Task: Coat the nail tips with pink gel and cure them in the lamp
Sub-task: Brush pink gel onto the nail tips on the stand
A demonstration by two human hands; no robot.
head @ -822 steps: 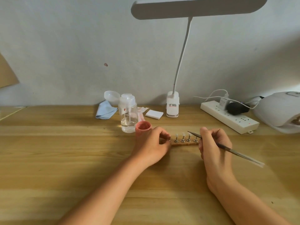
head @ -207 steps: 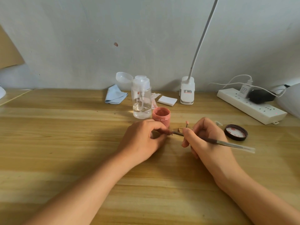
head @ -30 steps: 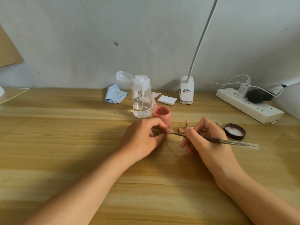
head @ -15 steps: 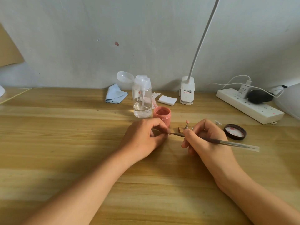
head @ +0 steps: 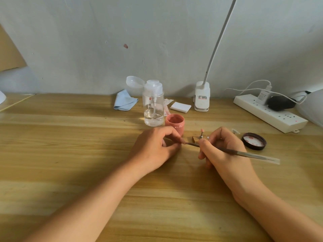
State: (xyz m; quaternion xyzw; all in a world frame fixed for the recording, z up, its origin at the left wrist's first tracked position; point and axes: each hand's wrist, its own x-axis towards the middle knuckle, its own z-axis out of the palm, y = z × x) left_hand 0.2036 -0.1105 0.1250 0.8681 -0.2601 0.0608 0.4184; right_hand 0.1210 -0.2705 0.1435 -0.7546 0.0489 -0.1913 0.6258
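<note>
Barely anything has shifted: right hand (head: 225, 151) still pinches the slim grey brush (head: 232, 151), left hand (head: 153, 149) still grips one small pink-coated nail tip (head: 181, 140); coating continues.

Bare table (head: 70, 154) lies open from 6 to 9 o'clock; gel jar (head: 175, 123) and pump bottle (head: 153, 105) crowd 12, black lid (head: 254, 141) and power strip (head: 269, 113) block 2.
</note>
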